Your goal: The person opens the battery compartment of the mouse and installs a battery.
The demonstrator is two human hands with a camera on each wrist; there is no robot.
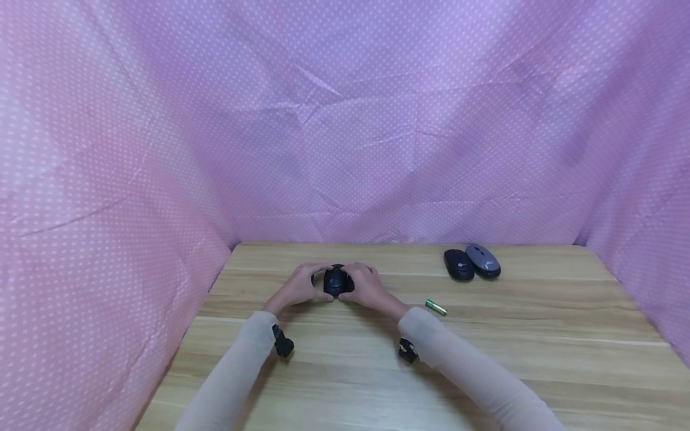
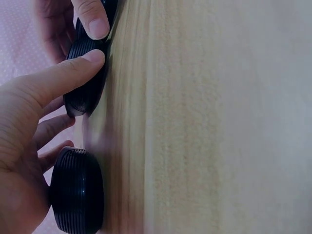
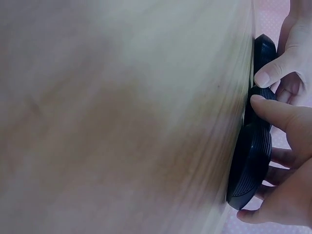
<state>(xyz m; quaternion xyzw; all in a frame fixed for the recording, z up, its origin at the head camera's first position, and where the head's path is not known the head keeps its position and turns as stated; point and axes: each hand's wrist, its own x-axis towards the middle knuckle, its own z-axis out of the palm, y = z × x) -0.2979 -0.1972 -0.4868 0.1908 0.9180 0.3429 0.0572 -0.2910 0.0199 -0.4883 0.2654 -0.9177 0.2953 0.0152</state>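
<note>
A black computer mouse [image 1: 335,282] lies on the table between both hands. My left hand [image 1: 299,286] curves round its left side, the thumb at the near end and the fingers at the far end. From the other side my right hand [image 1: 366,284] grips it in the same way, and the two thumb tips almost meet. Another black mouse with ribbed sides [image 2: 77,191] sits by the left palm in the left wrist view. A similar ribbed black mouse [image 3: 249,165] is beneath the right hand's fingers in the right wrist view. The undersides are hidden.
A dark mouse [image 1: 459,265] and a grey mouse [image 1: 483,261] lie side by side at the back right. A green battery [image 1: 436,307] rests on the wooden table [image 1: 345,383] near the right sleeve. Pink dotted cloth [image 1: 345,149] hangs round the back and sides.
</note>
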